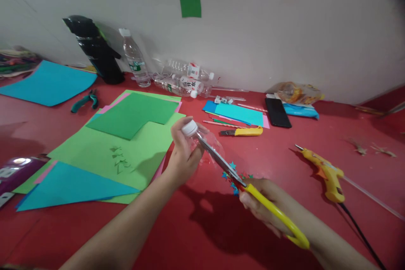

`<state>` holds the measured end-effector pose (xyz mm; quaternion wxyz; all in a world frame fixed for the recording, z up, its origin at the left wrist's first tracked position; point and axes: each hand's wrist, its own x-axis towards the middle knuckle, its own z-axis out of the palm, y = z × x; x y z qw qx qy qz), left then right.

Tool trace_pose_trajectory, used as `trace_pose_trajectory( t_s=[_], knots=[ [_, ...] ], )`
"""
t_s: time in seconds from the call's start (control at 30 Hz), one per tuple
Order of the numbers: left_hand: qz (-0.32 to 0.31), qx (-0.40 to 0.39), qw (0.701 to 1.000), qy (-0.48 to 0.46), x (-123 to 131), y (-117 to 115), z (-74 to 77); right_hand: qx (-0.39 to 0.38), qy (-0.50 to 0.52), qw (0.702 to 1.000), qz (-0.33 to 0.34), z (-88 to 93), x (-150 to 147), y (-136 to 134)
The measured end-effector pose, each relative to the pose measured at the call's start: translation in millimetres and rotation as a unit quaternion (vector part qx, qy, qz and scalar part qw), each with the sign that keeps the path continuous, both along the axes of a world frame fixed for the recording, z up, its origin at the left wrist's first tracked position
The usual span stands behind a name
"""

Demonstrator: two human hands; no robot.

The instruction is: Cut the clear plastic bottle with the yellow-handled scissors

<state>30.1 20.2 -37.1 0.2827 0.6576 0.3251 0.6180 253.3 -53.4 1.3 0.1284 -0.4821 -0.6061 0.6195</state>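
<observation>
Right fingers hold scissors (stars scattered nearby).

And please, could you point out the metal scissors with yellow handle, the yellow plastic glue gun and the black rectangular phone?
Scissors (pixel 254 192), head view: front of handle.
Glue gun (pixel 328 171), head view: middle of body.
Phone (pixel 278 112), head view: upper face.
</observation>
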Motion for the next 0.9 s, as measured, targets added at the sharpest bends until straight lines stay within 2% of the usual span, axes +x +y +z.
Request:
trace_pose_trajectory(
  t_s=[0.17, 0.43, 0.6, 0.9],
  knots=[
    [0.005, 0.003, 1.0, 0.005, -1, -1, 1.5, -0.002, -0.014, 1.0, 0.007, 0.3, 1, 0],
    [0.026, 0.022, 0.998, 0.05, -8, 2, -0.9, 0.036, -0.015, 0.999, 0.007, 3.5, -2, 2],
    [0.024, 0.018, 0.999, 0.043, -9, 3, -2.9, 0.046, -0.021, 0.999, 0.012, 1.2, 0, 2],
    [0.023, 0.02, 0.998, 0.046, -8, 3, -0.7, 0.045, -0.027, 0.999, 0.001, 13.9, -4, 1]
  ],
)
